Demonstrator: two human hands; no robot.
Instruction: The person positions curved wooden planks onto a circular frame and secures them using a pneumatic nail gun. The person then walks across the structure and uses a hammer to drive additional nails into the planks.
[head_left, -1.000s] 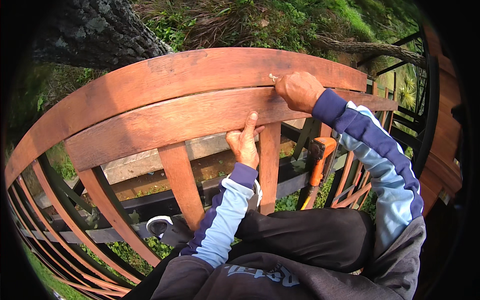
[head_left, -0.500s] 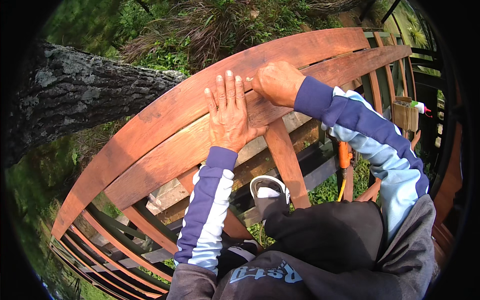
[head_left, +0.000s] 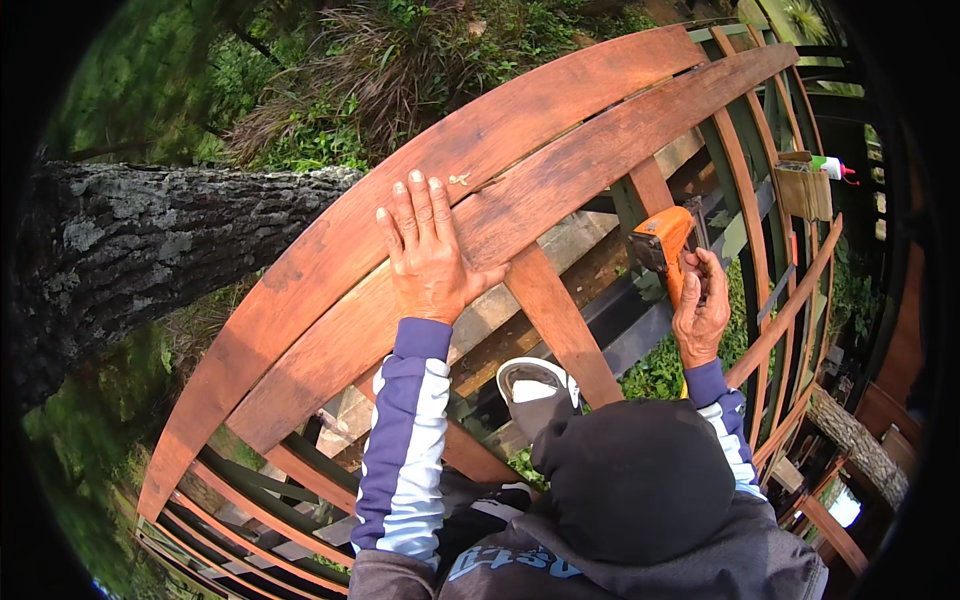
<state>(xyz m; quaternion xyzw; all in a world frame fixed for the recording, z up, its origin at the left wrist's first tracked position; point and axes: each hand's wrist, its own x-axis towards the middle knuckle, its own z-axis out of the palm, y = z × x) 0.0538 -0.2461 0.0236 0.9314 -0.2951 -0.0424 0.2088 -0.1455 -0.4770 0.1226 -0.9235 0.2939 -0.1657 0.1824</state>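
Observation:
My left hand lies flat with fingers stretched across two long curved reddish-brown planks, spanning the narrow gap between them. Just past its fingertips, a small pale curl of material sits on the outer plank; I cannot make out what it is. To the right, my right hand is closed round the handle of an orange nail gun. The tool is raised beside the inner plank, above the open framework, apart from the curved planks. Part of its handle is hidden by my fingers.
Slats run from the planks toward me, with gaps between them. A small wooden box at right holds a white bottle with a pink tip. A thick tree trunk stands close at left. My shoe shows below.
My right hand has left the planks and moved right and toward me, taking hold of the nail gun and lifting it. The left hand stays flat. The view has shifted slightly.

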